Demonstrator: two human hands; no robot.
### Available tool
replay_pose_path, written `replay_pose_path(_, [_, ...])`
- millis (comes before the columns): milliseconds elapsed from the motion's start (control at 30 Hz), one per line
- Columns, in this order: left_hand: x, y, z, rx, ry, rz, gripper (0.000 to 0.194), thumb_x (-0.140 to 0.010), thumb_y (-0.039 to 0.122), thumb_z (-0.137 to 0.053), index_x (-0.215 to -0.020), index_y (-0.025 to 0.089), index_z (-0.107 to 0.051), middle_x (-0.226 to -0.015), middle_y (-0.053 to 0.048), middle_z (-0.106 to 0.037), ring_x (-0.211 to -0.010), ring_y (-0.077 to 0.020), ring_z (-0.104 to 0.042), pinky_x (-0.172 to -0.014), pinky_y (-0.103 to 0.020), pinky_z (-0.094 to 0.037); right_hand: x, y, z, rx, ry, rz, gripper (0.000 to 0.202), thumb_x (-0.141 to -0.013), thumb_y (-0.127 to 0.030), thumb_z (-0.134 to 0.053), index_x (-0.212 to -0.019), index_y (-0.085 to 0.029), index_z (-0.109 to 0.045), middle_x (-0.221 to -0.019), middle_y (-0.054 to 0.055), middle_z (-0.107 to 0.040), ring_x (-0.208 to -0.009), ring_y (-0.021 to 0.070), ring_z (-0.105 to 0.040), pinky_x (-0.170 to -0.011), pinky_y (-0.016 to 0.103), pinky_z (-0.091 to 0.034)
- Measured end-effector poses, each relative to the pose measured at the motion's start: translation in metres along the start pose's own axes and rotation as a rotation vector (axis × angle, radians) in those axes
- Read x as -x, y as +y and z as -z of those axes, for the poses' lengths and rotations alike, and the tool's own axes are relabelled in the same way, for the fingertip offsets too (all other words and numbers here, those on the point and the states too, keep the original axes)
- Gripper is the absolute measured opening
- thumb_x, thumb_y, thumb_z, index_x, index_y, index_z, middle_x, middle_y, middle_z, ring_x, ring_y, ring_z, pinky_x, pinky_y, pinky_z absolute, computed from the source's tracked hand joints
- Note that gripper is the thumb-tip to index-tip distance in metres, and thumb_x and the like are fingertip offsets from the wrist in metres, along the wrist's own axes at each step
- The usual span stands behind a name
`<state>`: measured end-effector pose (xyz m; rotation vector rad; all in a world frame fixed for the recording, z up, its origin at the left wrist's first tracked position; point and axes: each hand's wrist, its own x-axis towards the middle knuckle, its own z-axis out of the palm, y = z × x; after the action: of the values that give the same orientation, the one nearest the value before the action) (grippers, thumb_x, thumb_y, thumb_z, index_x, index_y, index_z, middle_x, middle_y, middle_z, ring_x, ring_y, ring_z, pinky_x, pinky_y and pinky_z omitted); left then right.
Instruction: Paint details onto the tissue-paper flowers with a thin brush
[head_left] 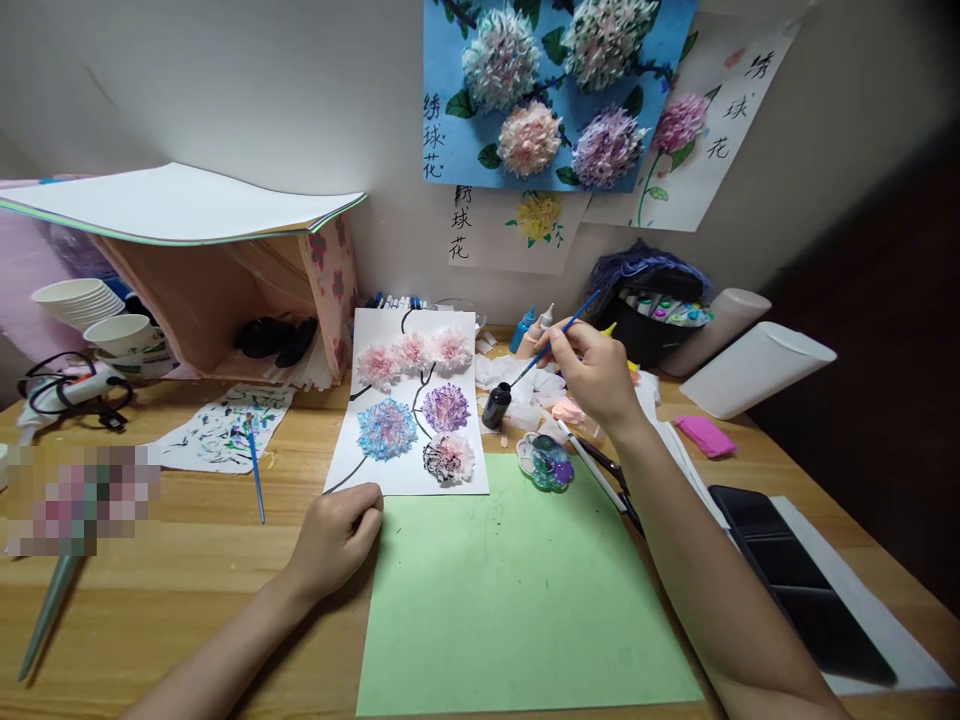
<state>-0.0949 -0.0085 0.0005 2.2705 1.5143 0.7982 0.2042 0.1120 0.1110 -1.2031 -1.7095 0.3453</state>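
Note:
My right hand [592, 375] grips a thin blue paintbrush [574, 322], its tip at the mouth of a small black ink bottle [496, 408]. Curled into a fist, my left hand [341, 535] rests at the lower left corner of a white sheet [345, 440]; nothing shows in its fingers. Fluffy paper flowers in pink, blue and purple sit on that sheet, with black painted stems between them. The lower right flower [448, 458] carries black strokes. Below my right hand lies a flower-shaped paint palette [546, 462] smeared with green and purple.
A green mat [517, 600] covers the front middle. Scissors [626, 490] lie beneath my right forearm, near a black case [802, 580]. Another blue brush [256, 470] rests on a paint-stained tissue [217, 430]. Behind stand paint bottles [525, 330] and a pink box [330, 300].

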Motion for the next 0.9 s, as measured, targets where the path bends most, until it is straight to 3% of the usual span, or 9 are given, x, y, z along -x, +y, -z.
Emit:
replay_pose_path(467, [0.0001, 0.0015, 0.0007, -0.003, -0.005, 0.002, 0.023, -0.082, 0.014, -0.034, -0.060, 0.019, -0.040, -0.055, 0.004, -0.047, -0.051, -0.0097, -0.044, -0.053, -0.022, -0.031, 0.0012, -0.0055, 0.0017, -0.094, 0.079, 0.084, 0.022, -0.089, -0.029, -0.044, -0.075, -0.018, -0.058, -0.075, 0.002, -0.061, -0.063, 0.0123, -0.062, -0.060, 0.025, -0.049])
replay_pose_path(900, [0.0003, 0.0016, 0.0011, 0.011, -0.029, 0.019, 0.022, -0.082, 0.015, -0.035, -0.061, 0.018, -0.041, -0.056, 0.003, -0.049, -0.053, -0.0102, -0.045, -0.055, -0.023, -0.031, 0.0004, 0.0006, -0.0006, -0.016, 0.031, -0.027, 0.020, -0.085, -0.027, -0.048, -0.070, -0.018, -0.057, -0.070, 0.002, -0.063, -0.059, 0.0139, -0.063, -0.058, 0.026, -0.048])
